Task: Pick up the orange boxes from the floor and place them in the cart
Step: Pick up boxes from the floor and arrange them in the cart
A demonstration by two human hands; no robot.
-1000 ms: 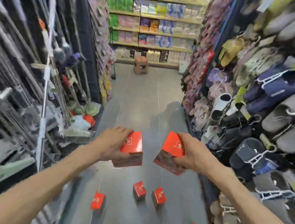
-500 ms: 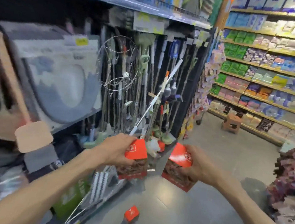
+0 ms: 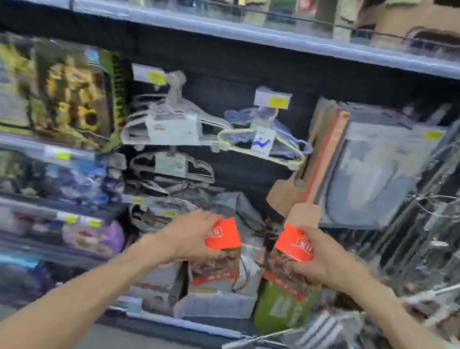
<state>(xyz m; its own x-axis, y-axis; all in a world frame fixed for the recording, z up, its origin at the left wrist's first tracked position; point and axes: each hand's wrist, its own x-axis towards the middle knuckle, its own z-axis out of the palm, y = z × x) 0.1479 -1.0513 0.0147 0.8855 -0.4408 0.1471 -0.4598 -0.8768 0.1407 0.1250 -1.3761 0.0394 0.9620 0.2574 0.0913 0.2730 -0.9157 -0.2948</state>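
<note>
A person's left hand [image 3: 190, 239] and right hand [image 3: 325, 261] each hold an orange box, left box [image 3: 220, 253], right box [image 3: 291, 264]. Fingers curl around both. Blurred store shelves [image 3: 240, 35] of hangers [image 3: 262, 137] stand beyond.

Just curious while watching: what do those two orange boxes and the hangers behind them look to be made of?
Left box and right box: probably printed cardboard, judging by flat faces, folded edges and a slight sheen. Hangers: likely plastic, thin smooth pastel loops; blur leaves coated wire possible.
</note>
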